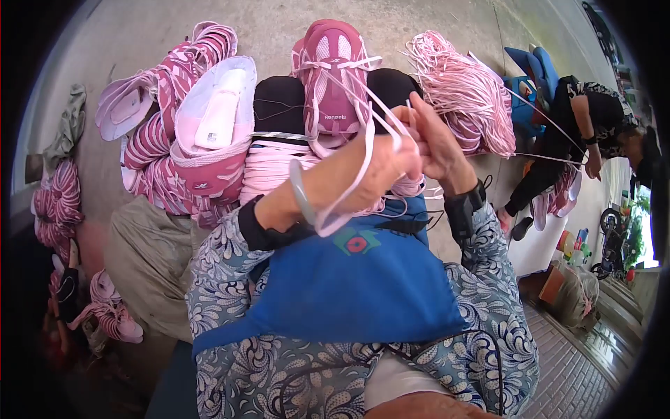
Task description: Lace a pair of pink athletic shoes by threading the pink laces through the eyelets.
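A pink shoe upper (336, 87) with light mesh panels sits between my knees, straight in front of me. White shoelaces (380, 112) stretch from its eyelets up to my hands, and one long loop hangs down across my left forearm. My left hand (399, 162), with a pale bangle on its wrist, is closed on the laces. Close against it, my right hand (436, 140) pinches the lace at its fingertips; the exact grip is partly hidden. A bundle of pale pink laces (279, 164) lies under my left forearm.
Stacked pink shoe uppers (209, 164) lie at the left, one with a white insole-like piece. A big heap of laces (460, 91) is at the right, with strands running to a seated co-worker (586, 133). More bundled uppers (59, 199) lie far left.
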Motion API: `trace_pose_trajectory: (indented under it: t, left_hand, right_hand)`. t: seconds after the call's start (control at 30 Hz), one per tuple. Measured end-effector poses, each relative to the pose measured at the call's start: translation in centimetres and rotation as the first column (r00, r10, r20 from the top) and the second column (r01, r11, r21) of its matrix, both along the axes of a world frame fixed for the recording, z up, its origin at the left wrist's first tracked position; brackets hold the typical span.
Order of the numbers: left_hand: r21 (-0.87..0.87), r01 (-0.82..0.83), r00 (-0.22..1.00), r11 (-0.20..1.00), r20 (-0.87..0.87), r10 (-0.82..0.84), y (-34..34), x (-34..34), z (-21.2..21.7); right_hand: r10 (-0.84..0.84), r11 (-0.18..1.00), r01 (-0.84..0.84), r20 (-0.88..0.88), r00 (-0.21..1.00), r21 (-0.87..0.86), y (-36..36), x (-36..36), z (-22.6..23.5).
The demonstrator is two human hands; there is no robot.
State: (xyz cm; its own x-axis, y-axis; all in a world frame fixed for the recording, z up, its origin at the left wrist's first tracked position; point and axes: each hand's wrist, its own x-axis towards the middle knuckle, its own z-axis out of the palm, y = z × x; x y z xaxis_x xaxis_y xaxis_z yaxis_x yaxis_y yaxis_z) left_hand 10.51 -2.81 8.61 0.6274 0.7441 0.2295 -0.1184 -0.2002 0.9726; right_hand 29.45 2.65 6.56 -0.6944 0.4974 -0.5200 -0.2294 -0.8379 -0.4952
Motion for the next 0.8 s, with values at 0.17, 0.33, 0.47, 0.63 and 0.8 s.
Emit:
trace_pose_trajectory:
  t: [0.17,0.33,0.47,0.63,0.8]
  left_hand:
    - [0.120,0.473,0.881,0.873,-0.082,-0.466,-3.6,6.1,1.9]
    - [-0.160,0.531,0.828,0.832,-0.111,-0.550,-2.3,-0.4,0.8]
    - [-0.443,-0.072,0.966,0.894,-0.254,-0.048,1.5,-7.6,-3.5]
    - [0.102,-0.827,0.459,0.553,-0.446,0.768,7.7,-6.5,-8.6]
    - [0.447,-0.643,0.445,0.622,-0.443,0.778,9.5,-6.4,-10.0]
  right_hand:
    - [-0.046,0.997,0.031,-0.218,0.975,-0.070,0.3,-6.3,-2.0]
    - [0.095,0.835,-0.069,-0.019,0.995,0.546,-1.6,-0.4,3.7]
    - [0.411,0.736,-0.424,0.149,0.899,0.527,-2.8,1.3,6.3]
    - [0.628,0.529,-0.590,0.186,0.755,0.610,-3.1,-3.7,5.5]
    - [0.576,0.562,-0.560,0.198,0.793,0.609,-2.9,-3.5,6.0]
